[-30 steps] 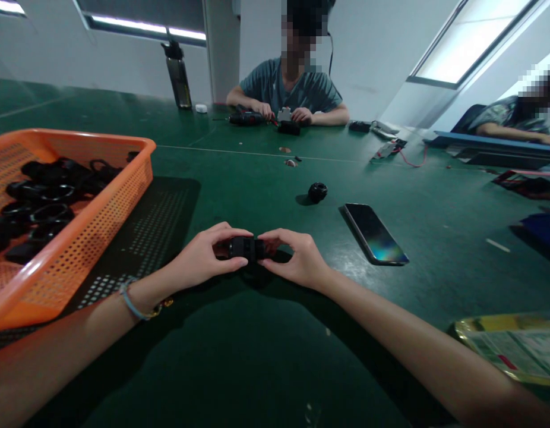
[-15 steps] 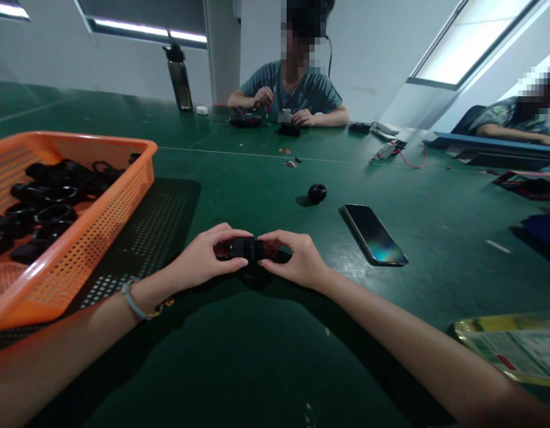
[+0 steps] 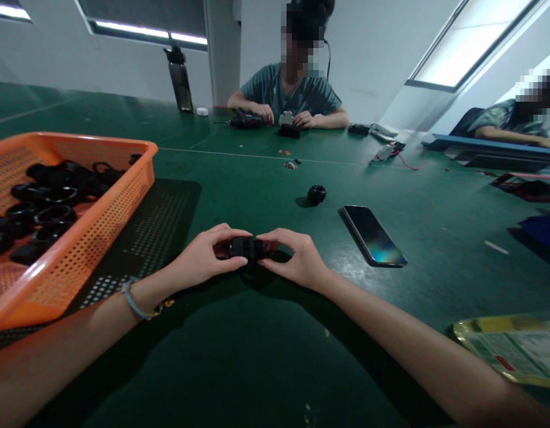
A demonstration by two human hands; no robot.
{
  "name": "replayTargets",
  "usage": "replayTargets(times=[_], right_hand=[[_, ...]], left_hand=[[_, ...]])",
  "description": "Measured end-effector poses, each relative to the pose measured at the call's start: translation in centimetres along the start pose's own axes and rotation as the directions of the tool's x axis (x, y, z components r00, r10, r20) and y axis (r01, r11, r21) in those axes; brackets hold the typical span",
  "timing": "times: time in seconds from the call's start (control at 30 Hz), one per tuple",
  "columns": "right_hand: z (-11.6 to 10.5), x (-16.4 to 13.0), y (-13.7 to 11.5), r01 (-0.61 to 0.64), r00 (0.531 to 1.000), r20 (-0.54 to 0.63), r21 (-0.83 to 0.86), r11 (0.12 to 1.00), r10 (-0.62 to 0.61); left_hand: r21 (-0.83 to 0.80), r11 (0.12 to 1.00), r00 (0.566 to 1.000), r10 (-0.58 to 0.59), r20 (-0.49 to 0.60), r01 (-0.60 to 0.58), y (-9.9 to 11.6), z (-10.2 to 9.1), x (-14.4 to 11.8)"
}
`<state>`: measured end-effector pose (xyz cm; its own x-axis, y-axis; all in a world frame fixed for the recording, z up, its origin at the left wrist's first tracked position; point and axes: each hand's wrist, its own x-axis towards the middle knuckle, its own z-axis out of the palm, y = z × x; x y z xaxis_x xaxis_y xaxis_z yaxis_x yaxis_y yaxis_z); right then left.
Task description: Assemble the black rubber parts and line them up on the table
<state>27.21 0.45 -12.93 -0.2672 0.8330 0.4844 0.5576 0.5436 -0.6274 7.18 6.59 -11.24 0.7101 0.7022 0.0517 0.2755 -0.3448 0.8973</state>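
Nothing has shifted: both hands, left [image 3: 199, 258] and right [image 3: 297, 258], still pinch the black fitting [image 3: 246, 248].

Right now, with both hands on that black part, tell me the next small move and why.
Probably twist the two ends against each other. The left hand and right hand each pinch one end of the small black cylindrical part just above the green table, thumbs and fingertips wrapped round it; that grip suits turning, not setting down.

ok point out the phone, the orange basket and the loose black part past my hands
phone [image 3: 373, 235], head view, middle of its screen
orange basket [image 3: 119, 199], head view, perforated right wall
loose black part [image 3: 316, 194], head view, its rounded body on the mat
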Motion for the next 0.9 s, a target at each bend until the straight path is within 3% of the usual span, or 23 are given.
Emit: replayTargets(times=[0.9], right_hand=[[0.12,-0.1,0.21,0.005,1.0,0.009,0.047,0.999,-0.006]], left_hand=[[0.031,0.999,1.0,0.017,0.017,-0.018,-0.22,-0.01,-0.14]])
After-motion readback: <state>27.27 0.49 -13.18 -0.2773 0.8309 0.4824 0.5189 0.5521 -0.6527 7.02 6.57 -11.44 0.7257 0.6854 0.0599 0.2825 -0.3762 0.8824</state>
